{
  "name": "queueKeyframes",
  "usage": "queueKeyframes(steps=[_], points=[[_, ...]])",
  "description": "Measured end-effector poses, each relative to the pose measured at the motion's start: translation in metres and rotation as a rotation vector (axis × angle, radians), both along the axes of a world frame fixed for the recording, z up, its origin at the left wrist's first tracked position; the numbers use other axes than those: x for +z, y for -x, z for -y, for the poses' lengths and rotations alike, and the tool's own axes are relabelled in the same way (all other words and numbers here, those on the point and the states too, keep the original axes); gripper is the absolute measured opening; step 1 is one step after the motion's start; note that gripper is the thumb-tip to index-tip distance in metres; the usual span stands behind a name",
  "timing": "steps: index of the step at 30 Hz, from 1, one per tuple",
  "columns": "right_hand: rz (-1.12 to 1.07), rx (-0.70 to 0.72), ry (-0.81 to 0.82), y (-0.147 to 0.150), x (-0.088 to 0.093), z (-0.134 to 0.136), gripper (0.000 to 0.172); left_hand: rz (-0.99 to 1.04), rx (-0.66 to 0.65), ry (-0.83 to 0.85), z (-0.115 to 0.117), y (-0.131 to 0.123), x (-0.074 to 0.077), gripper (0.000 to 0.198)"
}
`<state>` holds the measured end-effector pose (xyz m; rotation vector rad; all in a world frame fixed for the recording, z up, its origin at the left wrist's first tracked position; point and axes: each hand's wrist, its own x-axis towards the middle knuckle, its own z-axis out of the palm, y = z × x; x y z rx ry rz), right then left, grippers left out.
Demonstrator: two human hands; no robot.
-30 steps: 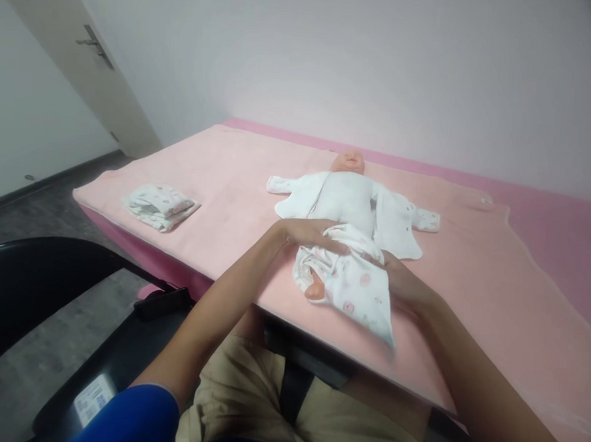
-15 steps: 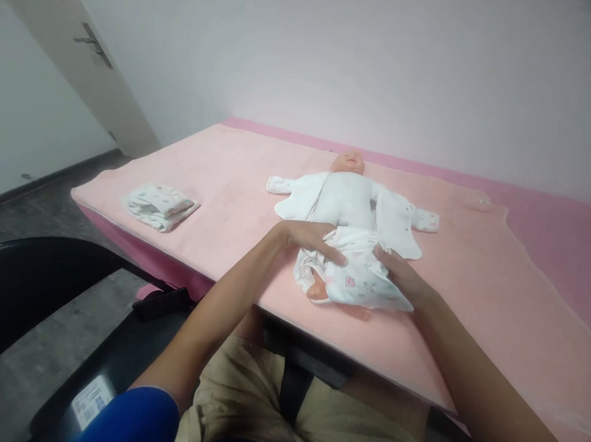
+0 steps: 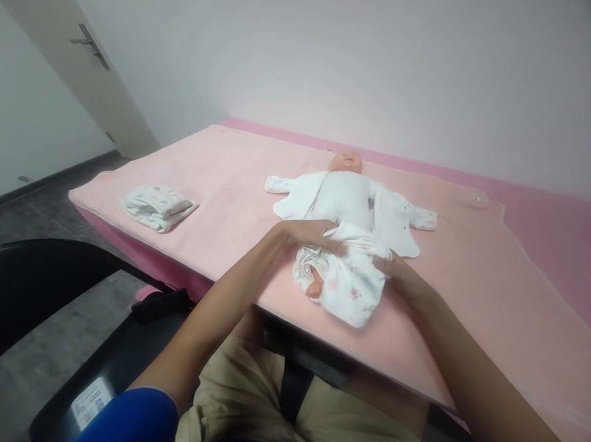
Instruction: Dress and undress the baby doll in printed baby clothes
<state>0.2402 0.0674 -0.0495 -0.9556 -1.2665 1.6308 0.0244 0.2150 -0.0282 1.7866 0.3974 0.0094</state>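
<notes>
A baby doll [image 3: 348, 161] lies on its back on the pink blanket [image 3: 238, 177], head towards the wall. Its white top [image 3: 350, 196] is spread open at both sides, sleeves stretched out. Printed white baby pants [image 3: 354, 284] cover its lower body, and one foot [image 3: 315, 285] shows through the left leg opening. My left hand [image 3: 319, 236] grips the pants near the waist, thumb over the cloth. With closed fingers, my right hand [image 3: 397, 272] pinches the right side of the same pants. The doll's other foot is hidden under the cloth.
A folded stack of printed baby clothes [image 3: 159, 207] lies at the blanket's left. A black chair [image 3: 111, 363] with a white labelled packet [image 3: 93, 401] on its seat stands at the near left. The table meets the wall [image 3: 385, 66] behind.
The right leg of the pants has swung inward and down, now covering the doll's foot that showed beneath it. Both hands keep hold of the cloth.
</notes>
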Motion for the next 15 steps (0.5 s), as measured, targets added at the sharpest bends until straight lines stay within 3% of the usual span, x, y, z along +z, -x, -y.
queueKeyframes(steps=[4,15], points=[[-0.06,-0.045,0.021,-0.001,-0.005,-0.003,0.061,0.002,-0.077,0.013,-0.003,0.002,0.001,0.054],[-0.156,-0.077,-0.019,0.008,-0.013,-0.002,0.079,0.078,0.066,0.116,-0.004,0.0,-0.004,0.051]])
